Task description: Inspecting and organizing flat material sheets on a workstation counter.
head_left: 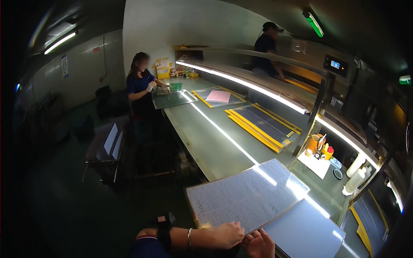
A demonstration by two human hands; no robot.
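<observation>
A pale flat panel (245, 193) covered in rows of small dark marks lies tilted across the near part of the bench. My left hand (228, 234) is closed at its near corner, with a bracelet on the wrist; whatever the fingers hold is hidden. Just to the right, my right hand (260, 246) has its palm turned up and its thumb apart from the fingers, close by the same edge. Under and beside the marked panel, a plain bluish-white panel (305, 230) extends to the right.
The long bench (206, 137) carries yellow-edged dark screens (264, 127) and a pink sheet (218, 96). Tools in an orange holder (316, 142) and white bottles (355, 180) stand at right under a lamp. One co-worker (142, 81) handles a glass panel; another person (266, 47) stands behind the rack.
</observation>
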